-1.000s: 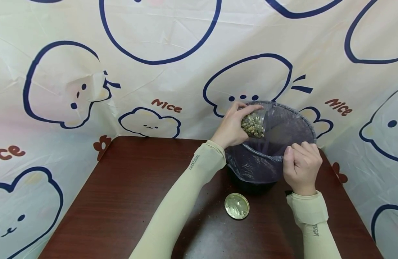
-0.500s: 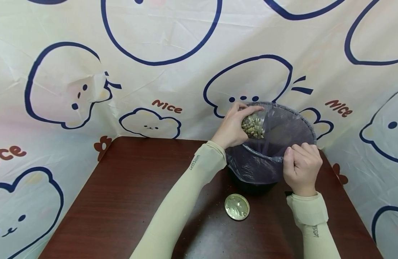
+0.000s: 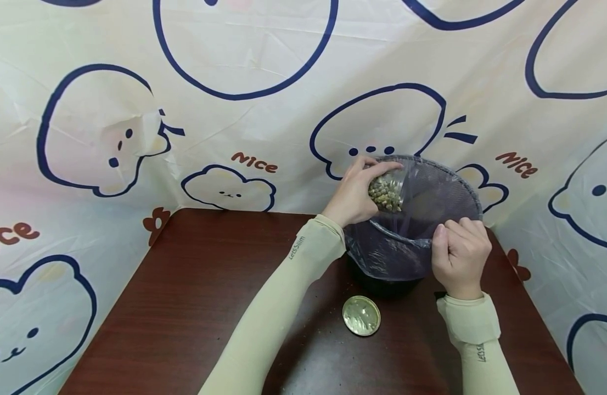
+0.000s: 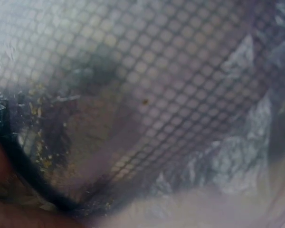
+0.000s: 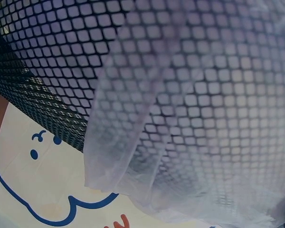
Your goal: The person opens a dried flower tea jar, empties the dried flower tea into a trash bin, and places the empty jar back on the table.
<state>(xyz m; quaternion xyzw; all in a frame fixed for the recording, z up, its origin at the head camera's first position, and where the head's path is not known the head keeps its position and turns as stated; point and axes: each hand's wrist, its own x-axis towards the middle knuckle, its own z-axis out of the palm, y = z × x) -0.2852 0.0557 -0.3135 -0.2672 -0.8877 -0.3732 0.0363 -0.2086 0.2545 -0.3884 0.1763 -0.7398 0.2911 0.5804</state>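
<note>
In the head view my left hand holds a clear jar of dried greenish-yellow buds. The jar is tipped on its side at the mouth of a black mesh trash bin, which leans toward me. A thin purplish bin liner lines the bin and folds over its rim. My right hand grips the rim and liner at the near right, fingers curled over it. The left wrist view looks through liner at blurred mesh with small yellowish bits. Mesh wall and draped liner fill the right wrist view.
A round gold lid lies on the dark brown table in front of the bin. Small crumbs are scattered near it. A cloth backdrop with cartoon outlines rises behind and on both sides.
Both hands, the jar and the bin stay almost exactly where they were. The buds inside the jar have shifted slightly.
</note>
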